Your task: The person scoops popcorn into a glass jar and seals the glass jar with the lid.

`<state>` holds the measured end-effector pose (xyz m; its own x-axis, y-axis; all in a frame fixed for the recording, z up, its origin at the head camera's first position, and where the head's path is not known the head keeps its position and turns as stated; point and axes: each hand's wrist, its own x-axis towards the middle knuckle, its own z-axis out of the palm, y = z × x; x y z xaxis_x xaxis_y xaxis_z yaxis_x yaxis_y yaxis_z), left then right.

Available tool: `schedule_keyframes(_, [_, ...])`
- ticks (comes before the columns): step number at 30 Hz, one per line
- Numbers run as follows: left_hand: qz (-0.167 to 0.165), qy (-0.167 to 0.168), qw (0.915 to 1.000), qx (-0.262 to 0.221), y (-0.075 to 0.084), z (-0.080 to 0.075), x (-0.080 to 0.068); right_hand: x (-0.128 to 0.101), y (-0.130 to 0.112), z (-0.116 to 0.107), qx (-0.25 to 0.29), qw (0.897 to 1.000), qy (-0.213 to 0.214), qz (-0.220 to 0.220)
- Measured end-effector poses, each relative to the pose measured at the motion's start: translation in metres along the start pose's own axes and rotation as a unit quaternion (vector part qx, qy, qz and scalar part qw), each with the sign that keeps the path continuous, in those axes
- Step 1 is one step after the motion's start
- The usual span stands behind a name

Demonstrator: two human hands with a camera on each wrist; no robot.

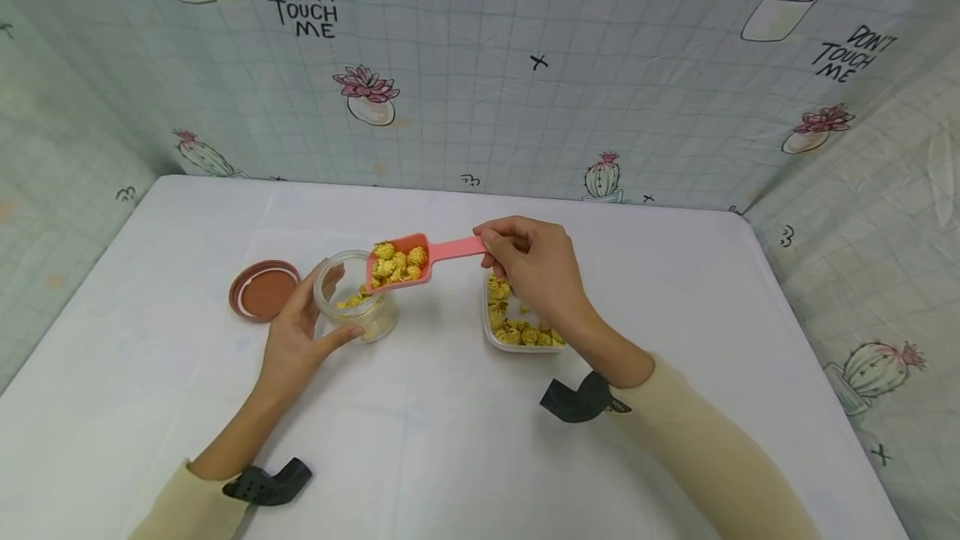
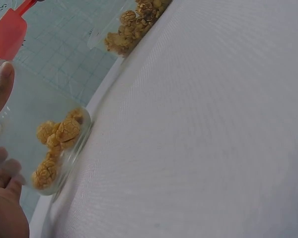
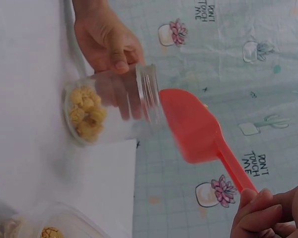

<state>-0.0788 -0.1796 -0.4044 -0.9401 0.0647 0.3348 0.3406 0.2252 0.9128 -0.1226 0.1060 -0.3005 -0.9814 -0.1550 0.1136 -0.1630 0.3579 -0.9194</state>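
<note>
A pink-red scoop [image 1: 457, 249] heaped with yellow popcorn [image 1: 397, 263] hangs over the mouth of a clear jar [image 1: 382, 322]. My right hand [image 1: 534, 263] pinches the scoop's handle between thumb and fingers. Around the jar's side, my left hand [image 1: 303, 336] curls its fingers and thumb, and the jar stands upright on the table. Several popcorn pieces [image 3: 87, 113] lie at the jar's bottom in the right wrist view. Below my right hand sits a clear plastic container [image 1: 522, 348] with more popcorn along its sides, partly hidden by that hand.
A brown-red round lid [image 1: 262, 291] lies on the white table [image 1: 420, 440], left of the jar. Behind the table hangs a grid-patterned cloth [image 1: 465, 65] with drawn cacti, and similar cloth stands at both sides.
</note>
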Motion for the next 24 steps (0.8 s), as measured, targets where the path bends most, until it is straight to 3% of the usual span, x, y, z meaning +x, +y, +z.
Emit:
schedule_keyframes(8, [-0.001, 0.003, 0.9996, -0.028, -0.021, -0.004, 0.001, 0.006, -0.009, -0.002, -0.042, 0.999, -0.008, -0.023])
schedule_keyframes(24, [0.004, 0.003, 0.9997, -0.022, -0.019, -0.004, 0.003, 0.021, -0.047, -0.007, -0.131, 0.988, -0.041, -0.072])
